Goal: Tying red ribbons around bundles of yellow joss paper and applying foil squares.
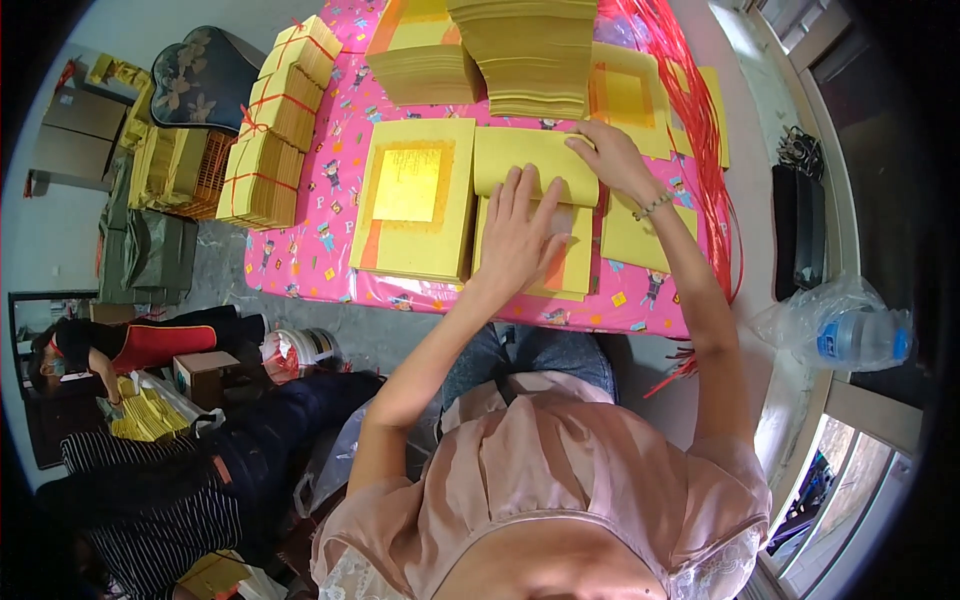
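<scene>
My left hand [520, 235] lies flat, fingers together, pressing on a stack of yellow paper sheets [575, 265] at the table's near edge. My right hand [612, 160] rests on the far right end of a folded-over yellow sheet [525, 155] on that same stack, fingers curled onto its edge. A bracelet sits on my right wrist. To the left lies another yellow stack with a gold square on top [410, 195].
The table wears a pink patterned cloth [320, 230]. Tall paper piles [530, 50] stand at the back, tied bundles [270, 150] at the left, red strings [700, 120] on the right. A water bottle in a plastic bag [850, 335] sits on the right ledge. Other people sit at lower left.
</scene>
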`<state>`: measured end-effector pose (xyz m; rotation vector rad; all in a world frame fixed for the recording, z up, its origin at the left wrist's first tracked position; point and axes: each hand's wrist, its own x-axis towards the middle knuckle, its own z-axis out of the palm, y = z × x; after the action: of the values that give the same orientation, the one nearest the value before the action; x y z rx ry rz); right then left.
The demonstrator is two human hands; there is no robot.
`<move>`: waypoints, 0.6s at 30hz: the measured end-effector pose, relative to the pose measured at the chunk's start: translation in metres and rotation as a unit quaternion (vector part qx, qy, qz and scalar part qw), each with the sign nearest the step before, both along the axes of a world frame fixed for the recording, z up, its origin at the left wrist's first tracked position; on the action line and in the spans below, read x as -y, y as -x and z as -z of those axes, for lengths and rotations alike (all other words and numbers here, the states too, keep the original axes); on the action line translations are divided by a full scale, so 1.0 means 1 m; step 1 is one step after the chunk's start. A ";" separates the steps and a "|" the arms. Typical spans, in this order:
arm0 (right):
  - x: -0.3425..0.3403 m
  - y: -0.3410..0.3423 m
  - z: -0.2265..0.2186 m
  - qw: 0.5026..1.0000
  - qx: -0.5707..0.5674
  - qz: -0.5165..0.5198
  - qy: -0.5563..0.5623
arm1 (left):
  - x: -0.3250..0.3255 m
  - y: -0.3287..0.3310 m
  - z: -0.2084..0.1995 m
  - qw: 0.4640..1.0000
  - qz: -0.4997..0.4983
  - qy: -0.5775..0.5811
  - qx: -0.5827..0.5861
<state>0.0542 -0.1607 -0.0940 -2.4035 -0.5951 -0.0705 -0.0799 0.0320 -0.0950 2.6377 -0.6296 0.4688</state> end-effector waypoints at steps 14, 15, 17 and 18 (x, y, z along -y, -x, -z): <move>-0.039 -0.026 0.013 0.996 0.057 -0.024 0.058 | -0.001 -0.020 0.021 0.998 0.007 -0.008 -0.055; -0.042 -0.026 0.015 0.998 0.042 -0.034 0.042 | -0.002 -0.020 0.021 0.999 0.006 -0.008 -0.054; -0.045 -0.028 0.018 0.998 0.027 -0.043 0.027 | -0.002 -0.020 0.022 0.998 0.004 -0.006 -0.060; -0.046 -0.028 0.018 0.998 0.029 -0.048 0.029 | -0.002 -0.020 0.022 0.998 0.003 -0.006 -0.059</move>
<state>0.0820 -0.1149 -0.1121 -2.4309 -0.7488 -0.0844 -0.0596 0.0344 -0.1170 2.6506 -0.6042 0.3046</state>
